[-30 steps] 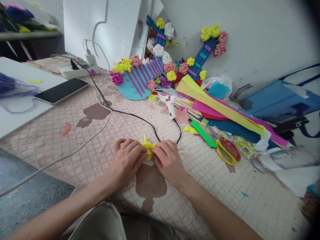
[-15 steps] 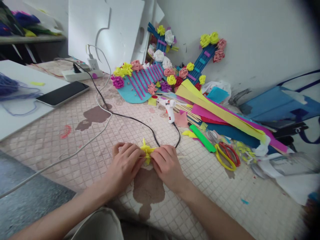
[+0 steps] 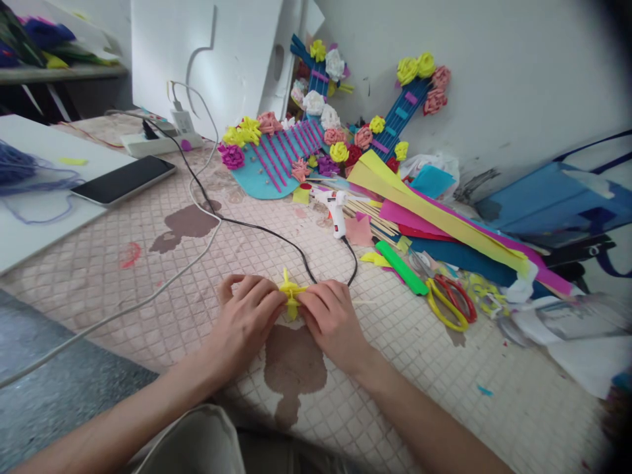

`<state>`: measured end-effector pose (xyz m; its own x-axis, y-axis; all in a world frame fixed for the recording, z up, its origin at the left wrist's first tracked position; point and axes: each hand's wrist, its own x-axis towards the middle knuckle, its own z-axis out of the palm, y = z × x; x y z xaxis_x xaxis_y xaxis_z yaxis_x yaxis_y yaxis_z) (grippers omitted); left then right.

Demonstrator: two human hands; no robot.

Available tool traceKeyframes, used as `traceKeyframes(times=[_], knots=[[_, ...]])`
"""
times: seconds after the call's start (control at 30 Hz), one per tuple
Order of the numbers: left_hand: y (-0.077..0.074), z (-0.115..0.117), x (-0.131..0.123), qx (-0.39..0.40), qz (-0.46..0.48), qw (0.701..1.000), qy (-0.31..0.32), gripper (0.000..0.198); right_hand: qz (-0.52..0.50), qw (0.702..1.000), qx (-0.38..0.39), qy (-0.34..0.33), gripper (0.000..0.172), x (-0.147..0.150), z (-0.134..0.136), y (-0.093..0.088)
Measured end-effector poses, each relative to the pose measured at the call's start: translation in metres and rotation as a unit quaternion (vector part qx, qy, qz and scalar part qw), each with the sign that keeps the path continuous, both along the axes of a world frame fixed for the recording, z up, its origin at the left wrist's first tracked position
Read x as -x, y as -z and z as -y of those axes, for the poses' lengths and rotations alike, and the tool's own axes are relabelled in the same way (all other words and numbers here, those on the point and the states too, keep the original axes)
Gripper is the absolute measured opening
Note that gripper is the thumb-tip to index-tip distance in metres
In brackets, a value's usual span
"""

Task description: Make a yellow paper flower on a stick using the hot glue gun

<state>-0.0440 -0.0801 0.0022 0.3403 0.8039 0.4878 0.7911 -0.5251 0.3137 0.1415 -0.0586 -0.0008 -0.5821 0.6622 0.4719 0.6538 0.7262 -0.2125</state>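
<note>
Between my hands is a yellow paper flower (image 3: 292, 293) with narrow petals sticking up and down. My left hand (image 3: 251, 315) pinches its left side, fingertips curled against the paper. From the other side my right hand (image 3: 332, 320) grips it with thumb and fingers pressed together. A thin pale stick (image 3: 364, 302) pokes out to the right of my right hand. Both hands rest low over the tiled table (image 3: 197, 316), and my fingers hide much of the flower's sides.
Beyond my hands stands a white glue gun (image 3: 336, 209) with a black cord. To the right lie a green cutter (image 3: 401, 266), scissors (image 3: 449, 303) and paper strips (image 3: 439, 217). A flower-trimmed blue guitar shape (image 3: 269, 174) is behind. A phone (image 3: 126, 179) and a white cable (image 3: 162, 286) lie left.
The view has shifted slightly. Both hands keep their pinch on the yellow flower, which has turned a little between the fingers.
</note>
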Motion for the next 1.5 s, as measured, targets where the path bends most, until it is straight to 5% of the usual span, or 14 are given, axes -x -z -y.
traceKeyframes(times=[1.5], knots=[[-0.002,-0.001,-0.003,0.003,-0.006,1.0,-0.021,0.018,0.026,0.999,-0.006,0.04,0.019,0.01,0.012,0.0]])
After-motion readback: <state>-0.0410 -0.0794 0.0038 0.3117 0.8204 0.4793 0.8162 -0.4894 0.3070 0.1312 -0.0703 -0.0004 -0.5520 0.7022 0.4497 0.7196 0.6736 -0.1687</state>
